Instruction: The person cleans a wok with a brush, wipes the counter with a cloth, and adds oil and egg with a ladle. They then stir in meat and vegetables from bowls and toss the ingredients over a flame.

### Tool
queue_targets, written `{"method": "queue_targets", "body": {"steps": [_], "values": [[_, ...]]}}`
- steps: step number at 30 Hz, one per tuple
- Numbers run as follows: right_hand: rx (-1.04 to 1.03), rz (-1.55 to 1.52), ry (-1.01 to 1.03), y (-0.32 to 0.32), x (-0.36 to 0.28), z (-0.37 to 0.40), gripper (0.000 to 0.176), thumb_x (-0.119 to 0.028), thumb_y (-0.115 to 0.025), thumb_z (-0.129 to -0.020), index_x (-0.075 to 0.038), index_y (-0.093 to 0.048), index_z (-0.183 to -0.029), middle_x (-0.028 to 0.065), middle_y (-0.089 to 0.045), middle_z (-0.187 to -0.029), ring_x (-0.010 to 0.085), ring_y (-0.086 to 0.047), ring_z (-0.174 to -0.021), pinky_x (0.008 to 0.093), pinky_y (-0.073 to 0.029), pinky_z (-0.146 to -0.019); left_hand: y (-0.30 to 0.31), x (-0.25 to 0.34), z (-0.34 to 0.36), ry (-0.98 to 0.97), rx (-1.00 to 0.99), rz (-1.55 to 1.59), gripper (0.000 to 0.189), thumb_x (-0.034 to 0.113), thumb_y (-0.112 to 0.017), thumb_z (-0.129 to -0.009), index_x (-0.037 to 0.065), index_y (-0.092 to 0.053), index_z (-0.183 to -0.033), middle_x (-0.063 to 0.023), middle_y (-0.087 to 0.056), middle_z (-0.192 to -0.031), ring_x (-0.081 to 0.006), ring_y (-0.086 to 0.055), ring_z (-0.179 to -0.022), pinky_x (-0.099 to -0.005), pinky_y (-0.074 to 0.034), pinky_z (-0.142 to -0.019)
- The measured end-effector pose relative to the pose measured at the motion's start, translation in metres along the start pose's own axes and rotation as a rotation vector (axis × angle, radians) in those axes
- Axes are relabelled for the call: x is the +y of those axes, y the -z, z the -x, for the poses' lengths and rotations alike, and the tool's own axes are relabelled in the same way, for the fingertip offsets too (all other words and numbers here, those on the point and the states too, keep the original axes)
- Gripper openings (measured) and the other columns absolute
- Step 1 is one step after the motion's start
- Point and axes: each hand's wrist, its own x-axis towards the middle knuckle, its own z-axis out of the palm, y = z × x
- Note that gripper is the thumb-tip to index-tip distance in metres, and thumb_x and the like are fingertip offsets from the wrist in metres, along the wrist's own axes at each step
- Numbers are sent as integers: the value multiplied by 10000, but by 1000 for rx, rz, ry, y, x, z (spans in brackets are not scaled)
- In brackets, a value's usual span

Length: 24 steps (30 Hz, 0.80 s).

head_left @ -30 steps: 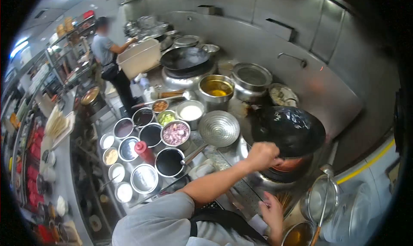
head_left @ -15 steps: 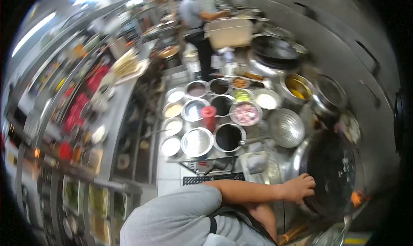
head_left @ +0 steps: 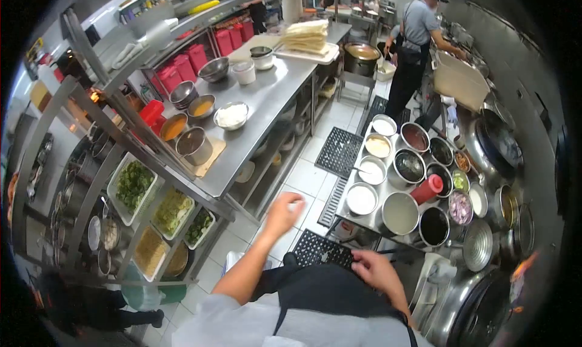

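Note:
My left hand (head_left: 284, 215) is held out in front of me over the tiled floor, fingers loosely bent and apart. It seems to hold nothing, though its fingertips are slightly blurred. Closer to my body, my right hand (head_left: 375, 268) hangs beside my black apron (head_left: 330, 292), its fingers loosely parted and nothing visible in them. It is nearest to the stand of pots, where a steel pot of pale liquid (head_left: 400, 213), a pot of dark liquid (head_left: 433, 226) and a red squeeze bottle (head_left: 427, 189) stand. A dark wok (head_left: 485, 310) sits on the range at lower right.
A steel counter (head_left: 267, 98) at left carries bowls and a stack of pale flat sheets (head_left: 305, 36). Below its near end are trays of chopped greens (head_left: 134, 186). A flame (head_left: 522, 267) rises by the wok. A co-worker (head_left: 418, 35) stands at the far range.
My view has swung left, away from the wok toward the counter. The hand that was at the wok's rim has come away, and both hands are now in front of me.

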Motion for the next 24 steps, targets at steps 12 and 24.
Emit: {"method": "queue_targets", "body": {"steps": [12,24], "values": [[261,606,-43,57,21,-267,477,-184,-730,-811,-159,-613,-1273,188,-610,-1074,386,-612,-1013,466,-511,-871,102,-104,-7,284,21,31,201,181,-706,-910,-9,-700,-978,-112,-694,-914,-185,-649,-800,-311,-516,-741],[726,177,66,102,57,-252,128,-79,-673,-904,11,-718,-984,82,-669,-792,134,-593,-662,278,-470,-624,98,-155,-138,524,-53,365,249,238,-660,-961,28,-682,-1093,-25,-689,-931,-119,-621,-816,-272,-506,-739]]}}
